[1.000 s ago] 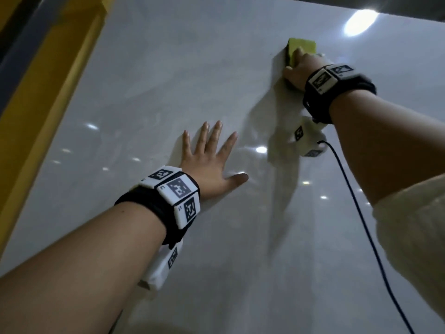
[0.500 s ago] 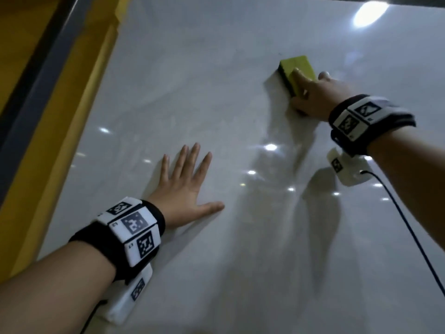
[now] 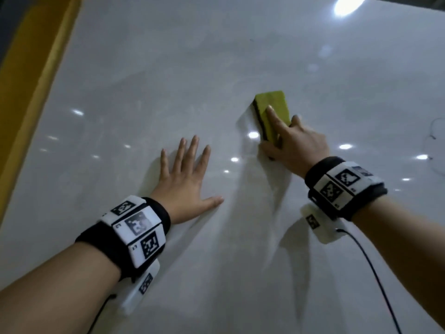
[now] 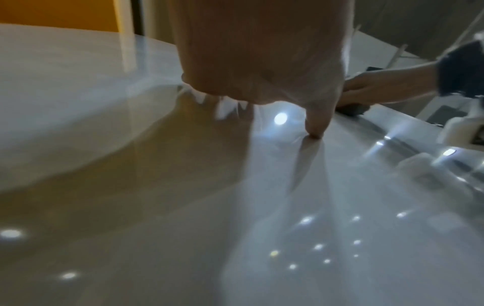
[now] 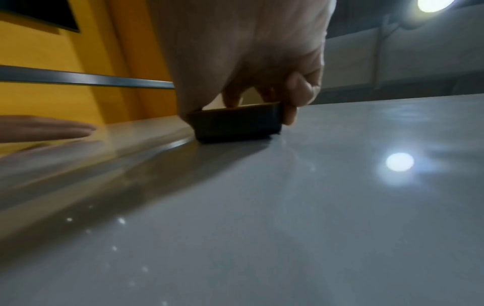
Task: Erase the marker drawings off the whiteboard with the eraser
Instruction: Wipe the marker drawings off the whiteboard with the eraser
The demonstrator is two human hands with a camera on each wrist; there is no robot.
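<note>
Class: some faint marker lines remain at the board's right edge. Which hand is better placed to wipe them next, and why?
Probably the right hand: it grips the eraser against the whiteboard, nearer the marker lines. The left hand lies flat, holding nothing.

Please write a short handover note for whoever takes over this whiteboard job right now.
Left hand: flat on the whiteboard, fingers spread, holding nothing.
Right hand: grips the eraser, pressing its dark pad against the board, right of the left hand.
Done: the area around both hands shows only faint smears.
Left: thin marker lines remain at the board's far right edge; wipe there next.
</note>
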